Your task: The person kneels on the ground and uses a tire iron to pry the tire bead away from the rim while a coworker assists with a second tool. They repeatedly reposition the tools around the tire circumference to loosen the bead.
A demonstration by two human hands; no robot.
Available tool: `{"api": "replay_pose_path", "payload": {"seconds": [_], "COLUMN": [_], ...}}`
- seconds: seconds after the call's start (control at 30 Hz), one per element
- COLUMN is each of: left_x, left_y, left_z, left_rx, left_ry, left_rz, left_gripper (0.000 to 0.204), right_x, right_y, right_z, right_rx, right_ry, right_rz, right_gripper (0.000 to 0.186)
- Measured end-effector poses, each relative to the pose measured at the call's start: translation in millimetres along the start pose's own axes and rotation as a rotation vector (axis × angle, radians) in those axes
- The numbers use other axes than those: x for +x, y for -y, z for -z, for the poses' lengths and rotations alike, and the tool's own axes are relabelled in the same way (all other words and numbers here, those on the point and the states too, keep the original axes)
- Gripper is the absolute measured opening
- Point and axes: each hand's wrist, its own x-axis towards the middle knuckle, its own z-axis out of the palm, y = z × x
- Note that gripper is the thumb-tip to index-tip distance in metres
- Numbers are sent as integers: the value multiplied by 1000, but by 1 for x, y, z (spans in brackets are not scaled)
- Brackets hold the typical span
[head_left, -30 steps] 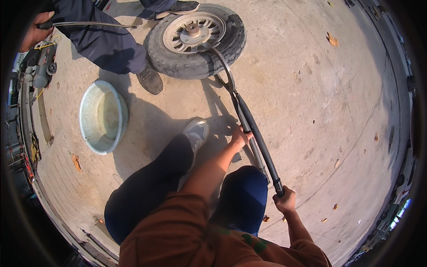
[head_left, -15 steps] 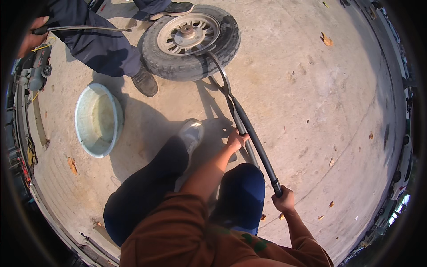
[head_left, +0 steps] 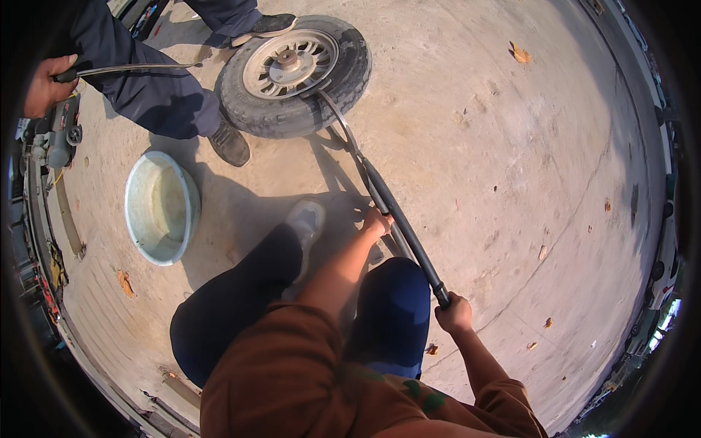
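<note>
A wheel with a worn black tyre [head_left: 270,120] and a dull metal rim [head_left: 321,62] lies flat on the concrete. A long two-handled tyre bead breaker [head_left: 400,219] reaches to its near edge: one curved metal jaw crosses the sidewall to the rim, the other goes low beside the tyre, its tip hidden. My right hand [head_left: 454,312] is wrapped round the end of the dark upper handle. Farther forward, my left hand [head_left: 377,222] is closed on the lower handle. Another person's hand [head_left: 50,86] holds a thin tyre lever [head_left: 139,67] at the upper left.
The other person's dark shoe [head_left: 230,144] is beside the tyre, and the second shoe [head_left: 266,27] touches its far side. A pale blue basin [head_left: 133,208] stands left of my knees. Dry leaves [head_left: 520,53] lie scattered on the concrete floor [head_left: 511,182]. Machinery [head_left: 62,142] lines the left edge.
The wheel and bead breaker now appear slightly farther left, and the basin a little lower, as the view shifts. My right hand and the handle end sit a bit higher and farther left. Both grips stay.
</note>
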Motion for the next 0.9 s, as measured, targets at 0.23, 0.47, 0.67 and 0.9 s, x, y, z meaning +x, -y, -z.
{"api": "replay_pose_path", "payload": {"seconds": [0.23,0.47,0.67,0.9], "left_x": [12,-23,-131,-121], "left_y": [11,-11,-64,-109], "left_z": [-1,-1,-12,-70], "left_rx": [72,279,958,1670], "left_ry": [-81,-536,-299,932], "left_rz": [-17,-295,-1308,-749], "left_gripper": [38,22,38,44], "right_x": [4,7,12,13], "right_y": [-5,-9,-16,-22], "right_z": [-2,-9,-4,-2], "right_rx": [4,94,219,390], "right_ry": [-8,-22,91,119], "right_rz": [38,98,123,189], "right_gripper": [14,15,23,28]}}
